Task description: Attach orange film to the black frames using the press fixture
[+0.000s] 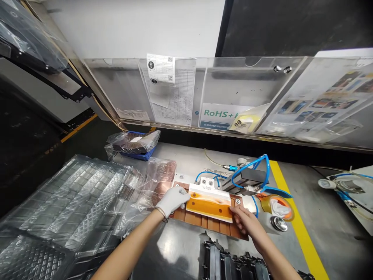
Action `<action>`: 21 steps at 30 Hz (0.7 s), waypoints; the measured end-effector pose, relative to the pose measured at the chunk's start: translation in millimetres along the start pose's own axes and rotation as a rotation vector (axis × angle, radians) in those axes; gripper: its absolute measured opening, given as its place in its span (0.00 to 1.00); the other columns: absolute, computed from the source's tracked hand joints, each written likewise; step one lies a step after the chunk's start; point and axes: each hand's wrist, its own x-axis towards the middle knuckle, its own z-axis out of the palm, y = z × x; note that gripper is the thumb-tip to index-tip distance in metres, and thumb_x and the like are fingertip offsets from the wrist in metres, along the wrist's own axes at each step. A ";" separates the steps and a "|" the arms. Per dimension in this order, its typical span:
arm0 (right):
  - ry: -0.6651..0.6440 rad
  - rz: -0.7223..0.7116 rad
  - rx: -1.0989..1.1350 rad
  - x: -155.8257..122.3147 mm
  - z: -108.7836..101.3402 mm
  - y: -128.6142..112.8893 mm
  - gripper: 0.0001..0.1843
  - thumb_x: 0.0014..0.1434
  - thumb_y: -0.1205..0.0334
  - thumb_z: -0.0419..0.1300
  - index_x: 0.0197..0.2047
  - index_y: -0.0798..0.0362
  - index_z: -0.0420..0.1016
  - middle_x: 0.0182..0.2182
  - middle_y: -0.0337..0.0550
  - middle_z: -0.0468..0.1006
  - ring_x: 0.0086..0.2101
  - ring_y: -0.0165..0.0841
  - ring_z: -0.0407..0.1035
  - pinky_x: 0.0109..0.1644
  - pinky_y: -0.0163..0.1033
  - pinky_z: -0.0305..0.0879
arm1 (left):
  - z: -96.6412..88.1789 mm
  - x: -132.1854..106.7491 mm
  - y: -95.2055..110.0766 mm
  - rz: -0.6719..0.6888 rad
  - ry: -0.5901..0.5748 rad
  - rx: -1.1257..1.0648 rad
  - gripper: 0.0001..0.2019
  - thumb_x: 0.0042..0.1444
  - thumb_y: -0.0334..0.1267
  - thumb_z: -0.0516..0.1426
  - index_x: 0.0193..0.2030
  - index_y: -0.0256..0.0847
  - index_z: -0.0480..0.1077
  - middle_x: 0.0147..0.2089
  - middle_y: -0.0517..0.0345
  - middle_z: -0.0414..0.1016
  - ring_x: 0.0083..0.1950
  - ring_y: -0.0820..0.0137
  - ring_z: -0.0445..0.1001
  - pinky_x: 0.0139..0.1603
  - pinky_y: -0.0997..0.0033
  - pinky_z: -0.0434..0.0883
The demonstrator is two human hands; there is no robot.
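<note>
Orange film (208, 208) lay flat on a copper plate (210, 229), at twelve o'clock from the hands. The gloved left hand (172, 201) rested open against the film's left edge. The bare right hand (246, 223) touched its right corner, grip unclear. Blue hoses (250, 171) ran beyond at one o'clock; a bagged blue tray (134, 153) sat at eleven.

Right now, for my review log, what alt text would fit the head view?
A white-gloved left hand and a bare right hand sit at either end of an orange-and-white sheet lying on a ribbed copper plate. Blue air hoses run behind it.
</note>
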 end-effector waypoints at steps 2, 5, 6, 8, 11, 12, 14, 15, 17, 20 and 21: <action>-0.014 0.024 -0.036 -0.5 -2.2 -1.4 0.21 0.47 0.42 0.60 0.22 0.49 0.61 0.12 0.24 0.55 0.12 0.21 0.47 0.17 0.29 0.41 | -1.0 -3.3 1.7 -0.029 0.006 -0.021 0.08 0.51 0.34 0.57 0.24 0.41 0.63 0.15 0.69 0.66 0.16 0.77 0.63 0.20 0.78 0.57; -0.019 0.060 -0.117 -1.2 -9.2 -4.7 0.24 0.46 0.39 0.62 0.20 0.51 0.62 0.11 0.25 0.54 0.13 0.20 0.44 0.17 0.30 0.38 | -1.0 -7.3 2.2 -0.069 0.003 -0.059 0.07 0.54 0.37 0.56 0.28 0.40 0.64 0.17 0.67 0.69 0.16 0.78 0.62 0.17 0.79 0.55; -0.015 0.065 -0.148 -1.2 -12.8 -5.9 0.25 0.45 0.38 0.62 0.20 0.51 0.63 0.11 0.26 0.55 0.13 0.20 0.45 0.17 0.30 0.38 | -0.5 -8.1 1.9 -0.074 0.003 -0.071 0.07 0.54 0.38 0.56 0.28 0.40 0.64 0.18 0.67 0.69 0.17 0.78 0.64 0.16 0.79 0.55; -0.008 0.059 -0.211 -1.9 -22.2 -8.3 0.25 0.45 0.38 0.63 0.20 0.52 0.65 0.12 0.29 0.59 0.13 0.21 0.47 0.17 0.31 0.39 | 0.9 -8.6 1.0 -0.073 0.007 -0.091 0.07 0.54 0.39 0.57 0.28 0.40 0.65 0.19 0.66 0.69 0.19 0.77 0.68 0.17 0.80 0.57; 0.025 -0.032 -0.314 -8.4 -41.1 -9.3 0.23 0.46 0.38 0.62 0.21 0.51 0.68 0.13 0.32 0.63 0.15 0.25 0.52 0.18 0.33 0.46 | 2.4 -7.3 -1.4 -0.065 0.014 -0.108 0.08 0.52 0.40 0.58 0.27 0.40 0.65 0.20 0.66 0.69 0.21 0.76 0.70 0.16 0.81 0.57; 0.050 -0.090 -0.353 -12.7 -47.8 -8.4 0.22 0.46 0.39 0.63 0.22 0.51 0.70 0.14 0.33 0.64 0.16 0.27 0.55 0.20 0.34 0.50 | 2.6 -6.5 -2.4 -0.061 0.014 -0.110 0.08 0.52 0.40 0.59 0.27 0.40 0.65 0.20 0.66 0.69 0.22 0.75 0.71 0.16 0.81 0.57; 0.109 -0.212 -0.433 -23.5 -60.2 -4.1 0.19 0.43 0.42 0.65 0.27 0.49 0.76 0.20 0.37 0.70 0.22 0.32 0.62 0.29 0.38 0.60 | 2.4 -4.9 -4.5 -0.051 0.013 -0.113 0.08 0.51 0.40 0.59 0.28 0.40 0.66 0.20 0.66 0.69 0.23 0.75 0.71 0.17 0.81 0.57; 0.130 -0.261 -0.469 -29.1 -65.4 -0.9 0.17 0.41 0.44 0.66 0.29 0.48 0.79 0.24 0.39 0.73 0.26 0.35 0.65 0.33 0.40 0.63 | 2.1 -4.3 -5.3 -0.045 0.011 -0.113 0.07 0.51 0.39 0.59 0.28 0.39 0.66 0.20 0.66 0.69 0.23 0.75 0.72 0.17 0.81 0.58; 0.147 -0.324 -0.521 -38.1 -72.8 6.6 0.16 0.39 0.46 0.66 0.30 0.46 0.82 0.31 0.44 0.78 0.30 0.40 0.69 0.38 0.44 0.65 | 1.4 -3.9 -5.6 -0.033 0.007 -0.111 0.07 0.51 0.38 0.59 0.28 0.39 0.66 0.20 0.66 0.69 0.24 0.75 0.72 0.18 0.81 0.58; 0.162 -0.389 -0.555 -41.0 -77.1 17.4 0.12 0.43 0.47 0.62 0.26 0.45 0.81 0.32 0.46 0.80 0.33 0.44 0.73 0.39 0.47 0.67 | 0.3 -6.6 -2.3 -0.027 0.012 -0.092 0.07 0.53 0.37 0.58 0.28 0.40 0.65 0.21 0.66 0.70 0.23 0.76 0.72 0.18 0.82 0.59; 0.181 -0.409 -0.562 -39.1 -77.1 20.1 0.12 0.45 0.48 0.61 0.26 0.45 0.80 0.32 0.45 0.81 0.33 0.45 0.74 0.40 0.47 0.67 | 0.0 -8.3 -0.3 -0.026 0.016 -0.079 0.07 0.53 0.37 0.58 0.28 0.40 0.64 0.21 0.66 0.70 0.23 0.76 0.72 0.19 0.81 0.59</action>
